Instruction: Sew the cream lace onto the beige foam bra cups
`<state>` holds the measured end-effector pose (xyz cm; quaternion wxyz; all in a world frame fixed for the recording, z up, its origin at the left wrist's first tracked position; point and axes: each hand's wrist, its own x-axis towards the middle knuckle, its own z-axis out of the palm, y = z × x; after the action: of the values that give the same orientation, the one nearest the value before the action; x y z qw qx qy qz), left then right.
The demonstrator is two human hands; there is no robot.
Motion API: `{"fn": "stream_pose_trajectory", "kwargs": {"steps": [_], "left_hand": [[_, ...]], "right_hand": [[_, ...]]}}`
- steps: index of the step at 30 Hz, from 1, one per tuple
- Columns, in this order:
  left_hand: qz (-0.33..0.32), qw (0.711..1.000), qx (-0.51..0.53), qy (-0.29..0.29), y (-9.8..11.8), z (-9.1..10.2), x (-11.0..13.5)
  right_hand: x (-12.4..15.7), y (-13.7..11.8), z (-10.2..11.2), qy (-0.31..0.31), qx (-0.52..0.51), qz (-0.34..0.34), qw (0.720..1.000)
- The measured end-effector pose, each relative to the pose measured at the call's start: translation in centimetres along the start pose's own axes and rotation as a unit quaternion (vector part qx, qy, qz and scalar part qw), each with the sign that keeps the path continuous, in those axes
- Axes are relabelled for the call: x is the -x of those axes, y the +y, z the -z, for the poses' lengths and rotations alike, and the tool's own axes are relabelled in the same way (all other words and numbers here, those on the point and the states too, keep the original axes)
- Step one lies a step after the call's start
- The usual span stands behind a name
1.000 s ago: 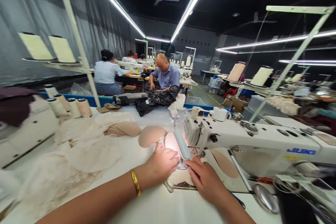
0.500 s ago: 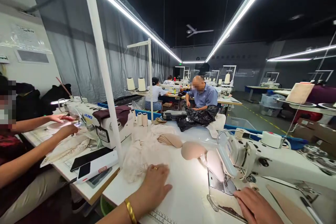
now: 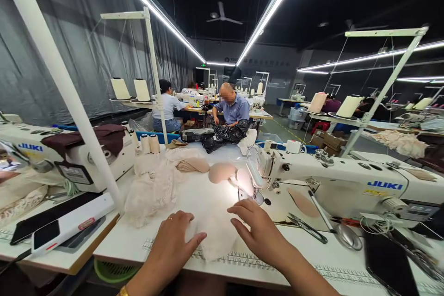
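My left hand (image 3: pixel 173 240) and my right hand (image 3: pixel 258 233) lie on a pale lace fabric piece (image 3: pixel 217 236) at the front of the white table (image 3: pixel 194 199), fingers stretched out flat. A heap of the same lace fabric (image 3: pixel 151 189) sits just left of my left hand. Beige bra cups (image 3: pixel 222 172) lie behind, lit by the lamp of the white sewing machine (image 3: pixel 333 180), which stands right of my right hand.
Scissors (image 3: pixel 307 227) and a spoon-like tool (image 3: pixel 343 236) lie under the machine arm. A phone (image 3: pixel 67 225) and a second sewing machine (image 3: pixel 69 157) are at left behind a slanted white pole (image 3: pixel 65 88). Thread cones (image 3: pixel 149 143) and a black bag (image 3: pixel 224 135) sit further back; people sit at far tables.
My view swung back to the right. Both hands came together at the table's front edge and now rest on a lace piece; the right hand left the machine's plate.
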<state>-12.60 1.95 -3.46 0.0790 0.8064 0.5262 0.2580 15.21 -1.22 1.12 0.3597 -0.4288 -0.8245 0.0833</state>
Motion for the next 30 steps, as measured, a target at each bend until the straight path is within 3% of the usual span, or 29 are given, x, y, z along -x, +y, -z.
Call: {"fn": "stream_pose_trajectory", "kwargs": {"steps": [3,7,10,13,15,17,19,22,26,30], "left_hand": [[-0.001,1.000,0.009,-0.027,0.2,-1.2,-0.3],[-0.005,0.995,0.104,0.010,0.4,-1.1,-0.8],[0.007,0.965,0.262,0.026,0.7,0.1,-0.9],[0.026,0.941,0.332,-0.056,1.4,1.2,-0.7],[0.018,0.935,0.334,-0.119,1.7,1.7,-0.8],[0.010,0.919,0.365,-0.149,1.8,2.3,-1.6],[0.001,0.910,0.384,-0.153,1.7,2.9,-3.3],[-0.060,0.948,0.283,-0.134,1.1,3.8,-7.8],[-0.096,0.980,0.160,-0.073,-0.7,3.2,-15.5],[-0.061,0.995,0.070,-0.023,-3.2,0.4,-20.9]], "right_hand": [[-3.6,-0.2,-2.3,-0.084,-0.009,0.019,0.996],[-6.7,-0.7,-5.2,-0.170,-0.024,0.011,0.985],[-7.2,-1.3,-5.7,-0.138,-0.034,-0.050,0.989],[-6.5,-1.9,-4.5,-0.096,-0.074,-0.111,0.986],[-5.6,-2.2,-3.1,-0.065,-0.186,-0.184,0.963],[-4.5,-2.3,-1.7,-0.029,-0.324,-0.261,0.909],[-3.4,-2.2,-0.7,-0.017,-0.421,-0.315,0.851],[-2.4,-1.3,-0.5,-0.025,-0.490,-0.357,0.795],[-2.3,1.7,-1.7,-0.020,-0.489,-0.382,0.784],[-2.6,5.3,-2.5,-0.052,-0.496,-0.399,0.770]]}}
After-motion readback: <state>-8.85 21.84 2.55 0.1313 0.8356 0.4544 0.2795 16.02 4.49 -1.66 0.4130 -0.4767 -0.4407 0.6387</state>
